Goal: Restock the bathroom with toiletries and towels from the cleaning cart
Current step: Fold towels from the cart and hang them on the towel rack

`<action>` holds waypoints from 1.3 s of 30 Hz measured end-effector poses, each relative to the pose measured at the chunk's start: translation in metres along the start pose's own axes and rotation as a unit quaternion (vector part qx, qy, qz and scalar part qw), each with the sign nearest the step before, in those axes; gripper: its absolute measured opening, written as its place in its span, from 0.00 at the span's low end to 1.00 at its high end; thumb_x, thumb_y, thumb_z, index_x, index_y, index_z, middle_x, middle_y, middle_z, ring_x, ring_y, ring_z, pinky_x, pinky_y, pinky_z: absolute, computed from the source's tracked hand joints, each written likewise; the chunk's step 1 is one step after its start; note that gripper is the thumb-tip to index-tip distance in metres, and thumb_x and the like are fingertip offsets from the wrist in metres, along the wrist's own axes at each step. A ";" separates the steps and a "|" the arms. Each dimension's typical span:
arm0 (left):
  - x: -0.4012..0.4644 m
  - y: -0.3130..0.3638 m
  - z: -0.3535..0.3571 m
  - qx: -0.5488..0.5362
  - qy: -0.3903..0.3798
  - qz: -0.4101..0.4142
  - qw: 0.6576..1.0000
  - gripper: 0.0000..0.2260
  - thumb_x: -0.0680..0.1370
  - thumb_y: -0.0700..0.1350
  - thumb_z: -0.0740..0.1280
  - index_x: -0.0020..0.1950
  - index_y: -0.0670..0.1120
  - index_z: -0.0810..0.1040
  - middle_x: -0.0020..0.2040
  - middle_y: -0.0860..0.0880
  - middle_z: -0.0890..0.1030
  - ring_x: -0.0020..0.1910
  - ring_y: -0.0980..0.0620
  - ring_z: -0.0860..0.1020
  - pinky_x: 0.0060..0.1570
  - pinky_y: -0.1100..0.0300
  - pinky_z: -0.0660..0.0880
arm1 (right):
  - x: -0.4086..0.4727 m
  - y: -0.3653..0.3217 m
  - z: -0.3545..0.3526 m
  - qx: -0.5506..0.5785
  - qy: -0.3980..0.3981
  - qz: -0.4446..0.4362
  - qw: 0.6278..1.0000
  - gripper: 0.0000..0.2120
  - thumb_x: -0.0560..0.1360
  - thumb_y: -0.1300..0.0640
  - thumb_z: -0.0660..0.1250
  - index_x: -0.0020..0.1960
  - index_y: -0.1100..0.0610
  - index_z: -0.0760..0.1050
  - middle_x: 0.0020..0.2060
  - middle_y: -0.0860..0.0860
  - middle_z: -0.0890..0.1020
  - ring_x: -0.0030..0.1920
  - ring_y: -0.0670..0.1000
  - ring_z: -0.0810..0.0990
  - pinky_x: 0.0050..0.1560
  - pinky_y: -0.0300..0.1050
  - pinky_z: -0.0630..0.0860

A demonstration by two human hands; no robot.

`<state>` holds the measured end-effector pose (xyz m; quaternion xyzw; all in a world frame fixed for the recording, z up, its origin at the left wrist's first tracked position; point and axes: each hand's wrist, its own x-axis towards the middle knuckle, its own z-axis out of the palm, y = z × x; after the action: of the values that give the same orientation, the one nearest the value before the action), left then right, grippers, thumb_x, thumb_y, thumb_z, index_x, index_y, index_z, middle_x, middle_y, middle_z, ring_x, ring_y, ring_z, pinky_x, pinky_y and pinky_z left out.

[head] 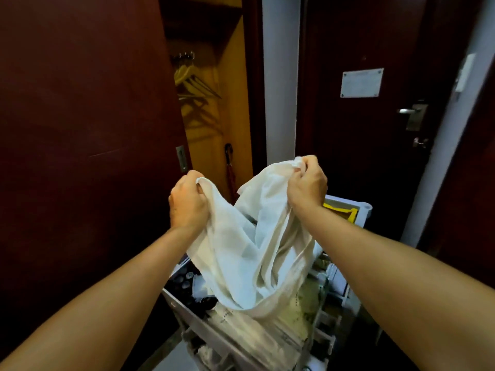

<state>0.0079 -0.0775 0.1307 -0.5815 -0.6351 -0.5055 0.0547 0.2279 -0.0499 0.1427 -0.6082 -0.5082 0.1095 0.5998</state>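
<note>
Both hands are up in the air over the grey plastic cleaning cart (360, 210), holding a thin, soft, cream-white cloth (257, 236) that looks like a bag or a light towel. The left hand (188, 200) has its fingers curled tight round one top edge, and the right hand (306, 183) squeezes the other top edge in a bunch. The hands are held apart, so the cloth hangs open between them and its bottom droops down into the cart. To do this well, I think the person should lift it straight up and keep both grips firm, because the floppy cloth could catch on the small things packed in the cart. A yellow cloth (340, 211) lies at the far end. Ahead is a dark brown door (361, 135), and to the left an open closet with hangers (192, 84) and a dark folded umbrella (230, 170)
</note>
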 end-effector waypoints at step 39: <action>-0.050 -0.033 -0.011 -0.132 -0.124 0.010 0.983 0.09 0.74 0.37 0.69 0.42 0.52 0.79 0.39 0.55 0.80 0.39 0.57 0.78 0.38 0.62 0.77 | -0.083 0.007 0.057 0.056 -0.240 -0.035 0.968 0.07 0.76 0.52 0.72 0.53 0.50 0.83 0.41 0.40 0.80 0.43 0.43 0.79 0.45 0.38 0.77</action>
<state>-0.0082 -0.1134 0.0847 -0.6481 -0.5589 -0.5082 -0.0969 0.1508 -0.0746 0.0825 -0.5111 -0.6514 0.2597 0.4971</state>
